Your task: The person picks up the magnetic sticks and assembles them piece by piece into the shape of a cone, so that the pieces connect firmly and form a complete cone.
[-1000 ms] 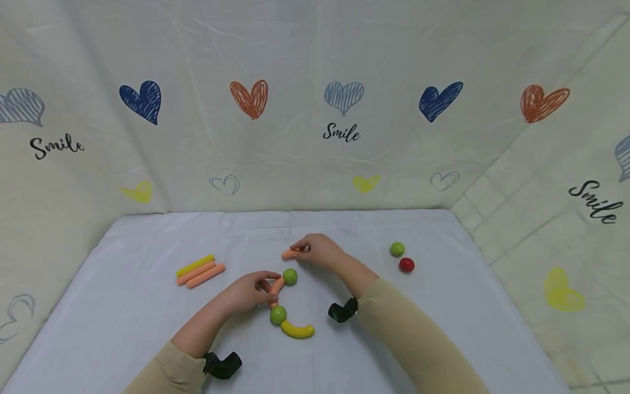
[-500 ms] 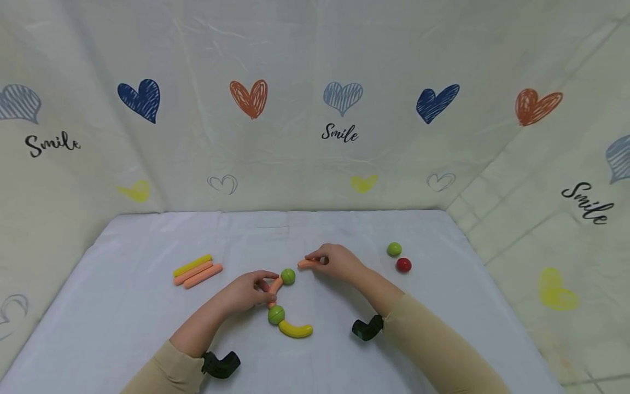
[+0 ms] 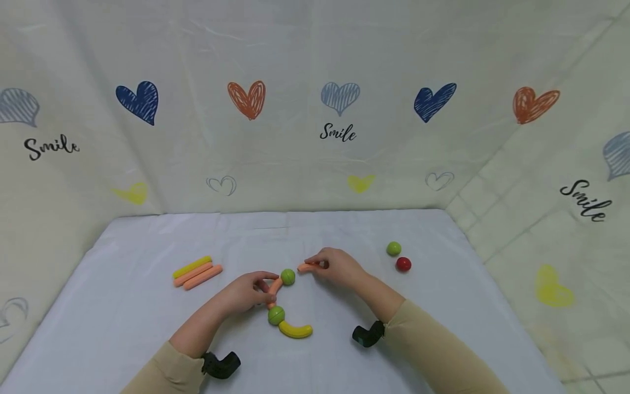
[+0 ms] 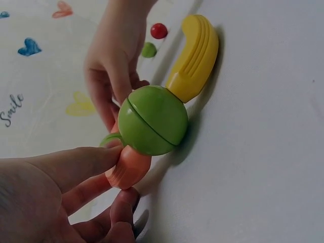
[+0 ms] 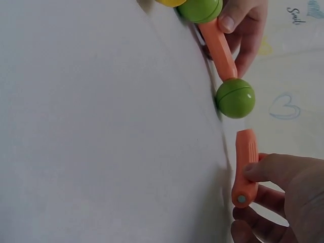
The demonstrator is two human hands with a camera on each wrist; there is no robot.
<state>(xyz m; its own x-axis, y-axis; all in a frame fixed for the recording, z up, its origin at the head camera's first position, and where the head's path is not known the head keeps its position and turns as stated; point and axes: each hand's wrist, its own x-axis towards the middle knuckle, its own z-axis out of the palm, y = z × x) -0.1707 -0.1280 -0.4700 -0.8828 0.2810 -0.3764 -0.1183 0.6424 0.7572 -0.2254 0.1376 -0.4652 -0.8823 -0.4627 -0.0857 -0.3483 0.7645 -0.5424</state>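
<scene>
My left hand pinches an orange rod between thumb and fingers. That rod joins two green balls, a nearer one and a farther one. A curved yellow rod extends from the nearer ball towards the right. Thumb and fingers of my right hand pinch a second orange rod, which has a small pale dot at its end. In the right wrist view its free end points at the farther green ball, with a small gap between them.
Two orange rods and a yellow rod lie side by side at the left of the white-covered table. At the right rest a loose green ball and a red ball. A printed curtain rises behind the table.
My right hand has carried its orange rod rightwards and nearer to me, from behind the farther green ball to its right side. The left hand keeps its grip in place.
</scene>
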